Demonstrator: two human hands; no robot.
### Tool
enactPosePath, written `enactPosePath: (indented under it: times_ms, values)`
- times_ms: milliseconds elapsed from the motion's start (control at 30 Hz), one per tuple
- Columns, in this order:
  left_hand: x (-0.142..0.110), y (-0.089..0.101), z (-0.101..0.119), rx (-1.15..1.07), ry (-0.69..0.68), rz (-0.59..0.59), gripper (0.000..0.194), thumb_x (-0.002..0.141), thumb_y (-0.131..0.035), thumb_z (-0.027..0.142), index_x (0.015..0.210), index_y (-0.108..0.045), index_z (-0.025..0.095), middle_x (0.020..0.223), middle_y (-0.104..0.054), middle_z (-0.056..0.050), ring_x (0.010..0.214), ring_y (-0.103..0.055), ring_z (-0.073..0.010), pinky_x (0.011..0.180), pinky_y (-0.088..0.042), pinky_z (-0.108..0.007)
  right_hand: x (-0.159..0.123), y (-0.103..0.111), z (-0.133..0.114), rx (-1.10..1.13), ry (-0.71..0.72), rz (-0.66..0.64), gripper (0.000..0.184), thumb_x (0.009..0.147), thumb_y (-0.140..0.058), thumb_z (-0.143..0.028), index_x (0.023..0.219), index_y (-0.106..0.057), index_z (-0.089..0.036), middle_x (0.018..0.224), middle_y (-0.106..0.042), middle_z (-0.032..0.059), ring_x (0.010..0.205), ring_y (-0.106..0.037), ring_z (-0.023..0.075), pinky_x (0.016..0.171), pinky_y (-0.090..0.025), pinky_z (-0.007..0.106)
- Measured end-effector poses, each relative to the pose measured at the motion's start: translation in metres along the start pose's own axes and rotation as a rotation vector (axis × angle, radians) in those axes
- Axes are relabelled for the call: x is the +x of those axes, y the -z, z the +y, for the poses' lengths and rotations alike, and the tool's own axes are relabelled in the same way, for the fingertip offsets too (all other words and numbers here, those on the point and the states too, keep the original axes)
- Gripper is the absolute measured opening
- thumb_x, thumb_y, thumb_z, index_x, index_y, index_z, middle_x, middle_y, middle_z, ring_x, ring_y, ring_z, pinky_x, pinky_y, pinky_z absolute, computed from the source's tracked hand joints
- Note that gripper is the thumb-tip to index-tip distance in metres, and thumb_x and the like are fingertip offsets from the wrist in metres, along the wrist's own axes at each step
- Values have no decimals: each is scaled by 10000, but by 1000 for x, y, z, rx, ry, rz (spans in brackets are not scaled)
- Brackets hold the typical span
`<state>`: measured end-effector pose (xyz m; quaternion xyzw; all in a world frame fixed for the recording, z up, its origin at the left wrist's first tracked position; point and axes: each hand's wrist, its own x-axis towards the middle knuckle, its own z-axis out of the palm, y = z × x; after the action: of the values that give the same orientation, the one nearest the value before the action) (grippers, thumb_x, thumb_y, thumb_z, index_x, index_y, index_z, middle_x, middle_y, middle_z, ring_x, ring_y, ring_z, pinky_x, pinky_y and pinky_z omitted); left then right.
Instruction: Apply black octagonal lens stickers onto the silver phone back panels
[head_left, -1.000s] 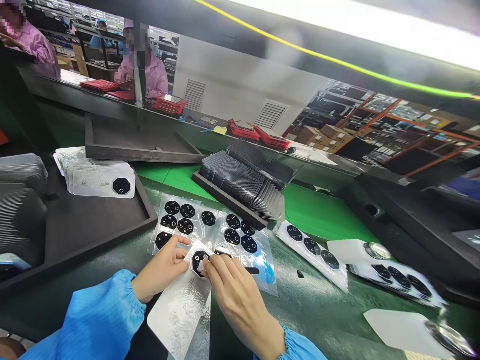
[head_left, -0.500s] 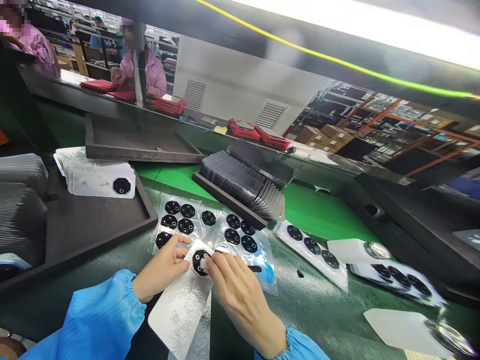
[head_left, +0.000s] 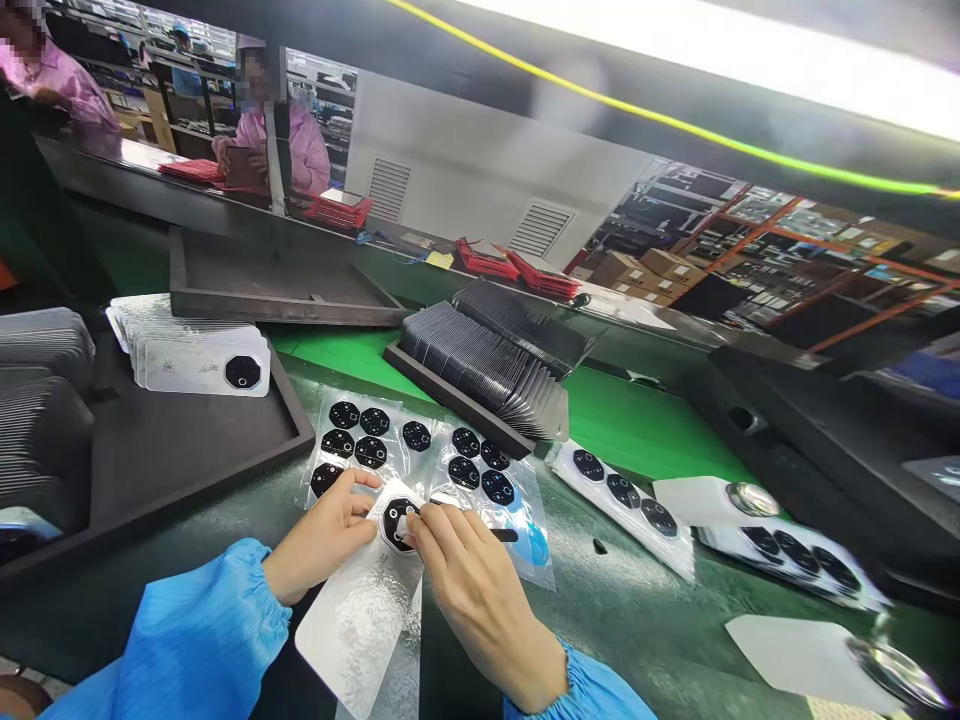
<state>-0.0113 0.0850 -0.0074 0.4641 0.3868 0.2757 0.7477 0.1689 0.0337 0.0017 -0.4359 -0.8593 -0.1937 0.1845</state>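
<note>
A glossy silver-white phone back cover [head_left: 358, 625] lies tilted in front of me, with a black octagonal camera piece [head_left: 391, 515] at its upper end. My left hand [head_left: 334, 530] grips the cover's left edge, thumb near the octagon. My right hand [head_left: 469, 580] has its fingers pinched on a small white pad [head_left: 405, 528], which touches the black piece. A dark slim stick [head_left: 504, 535] shows beyond the right hand; whether the hand holds it I cannot tell. Clear sheets with black octagonal stickers [head_left: 370, 452] lie just behind both hands.
A tray of covers [head_left: 202, 430] stands at left, with a fanned stack [head_left: 187, 360]. Behind the sheets is a black rack of thin panels [head_left: 480, 350]. Bagged stickers [head_left: 626, 505] and metal-topped white pieces [head_left: 795, 655] lie at right. Co-workers in pink [head_left: 307, 150] sit across.
My right hand makes only small shifts over the octagon, the white pad with it. The left hand and cover stay nearly still. Across the bench, a co-worker's hands have raised a dark panel.
</note>
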Motion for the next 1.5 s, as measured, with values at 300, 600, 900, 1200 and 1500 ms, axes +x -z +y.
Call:
enactPosePath:
  times_ms: [300, 600, 900, 1200, 1500]
  values:
    - [0, -1, 1, 7, 0, 1, 418, 747, -573, 150, 1119, -394, 216, 897, -656, -6, 730, -599, -148, 676, -402, -276, 0, 1, 1, 16, -1, 12, 236, 988, -396, -53, 938, -614, -130, 787, -575, 57, 706, -516, 195, 617, -365, 348]
    - [0, 1, 0, 8, -4, 7, 436, 759, -594, 166, 1147, -400, 216, 927, -674, -17, 742, -611, -154, 684, -415, -280, -1, 0, 2, 34, -10, 17, 227, 987, -409, -52, 915, -605, -141, 802, -584, 58, 717, -524, 189, 629, -371, 343]
    - [3, 4, -4, -30, -11, 9, 456, 763, -648, 200, 1159, -424, 230, 931, -686, -15, 762, -641, -166, 688, -435, -278, 2, 3, 4, 63, -7, 17, 208, 986, -418, -62, 936, -605, -139, 805, -601, 62, 720, -545, 192, 633, -404, 339]
    - [-2, 1, 11, -45, 28, 8, 402, 805, -603, 181, 1156, -410, 215, 988, -698, -31, 740, -650, -155, 675, -456, -281, -14, 30, 34, 273, -314, 221, 110, 988, -513, -167, 1066, -590, -154, 964, -621, 82, 882, -608, 189, 750, -506, 321]
    - [1, 4, 9, -12, 60, 33, 386, 831, -620, 228, 1160, -418, 218, 1031, -695, -43, 810, -670, -183, 726, -481, -314, -74, 6, 47, 331, -658, 335, 129, 975, -548, -276, 988, -645, -193, 925, -629, 59, 847, -637, 189, 752, -510, 312]
